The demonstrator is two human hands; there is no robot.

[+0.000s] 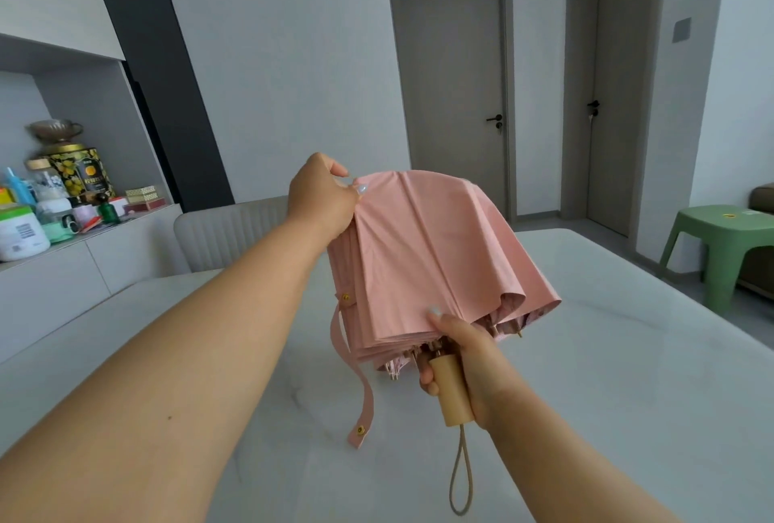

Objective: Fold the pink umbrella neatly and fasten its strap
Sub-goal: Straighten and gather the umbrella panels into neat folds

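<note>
Over glossy white marble tabletop (607,355), right hand (469,359) grips pink fabric umbrella's (427,254) wooden handle (451,390); left hand (320,198) pinches its pleats; snap strap (356,380) dangles.

Matt pink cloth umbrella (423,254), smooth pale wooden handle (452,388), glossy marble-look table (607,355)

This is a home. Two grey doors (454,91) face a marble bench (628,376). Tins and jars (63,187) crowd a sideboard (83,271), beside a green stool (728,242).

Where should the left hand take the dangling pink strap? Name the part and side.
Pinch the strap at its free lower end, just above the snap button, coming from the left. It hangs loose and unobstructed left of the wooden handle, which the right hand holds.
</note>
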